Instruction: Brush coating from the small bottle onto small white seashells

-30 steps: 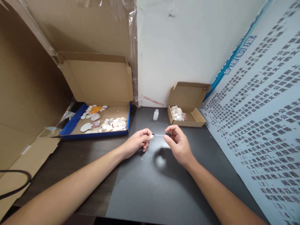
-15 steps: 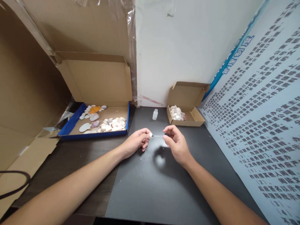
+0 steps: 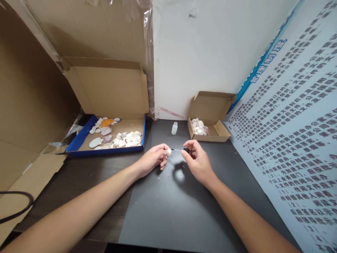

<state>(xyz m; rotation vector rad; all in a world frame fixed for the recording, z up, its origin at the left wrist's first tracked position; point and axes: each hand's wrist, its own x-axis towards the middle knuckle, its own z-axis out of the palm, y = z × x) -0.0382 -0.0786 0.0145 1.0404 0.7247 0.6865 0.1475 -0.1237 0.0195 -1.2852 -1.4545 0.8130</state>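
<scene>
Between thumb and fingers, my left hand [image 3: 155, 157] pinches a small white shell [image 3: 169, 152] above the dark table. My right hand [image 3: 197, 160] grips the black cap of a brush [image 3: 186, 150]. A thin pale stem runs left from that cap, and its dark tip is at the shell's upper edge; whether it touches cannot be made out. Behind both hands a small, uncapped bottle [image 3: 174, 128] with whitish contents stands upright on the table.
At the left lies an open blue-edged cardboard box [image 3: 105, 151] holding several shells, one orange. A smaller open box [image 3: 210, 138] with shells stands at the right, beside a printed panel [image 3: 289, 140]. Small white specks lie on the dark mat [image 3: 158, 218].
My right hand has turned slightly, so the black cap now shows. The brush tip has risen a little at the shell, while my left hand stays nearly still.
</scene>
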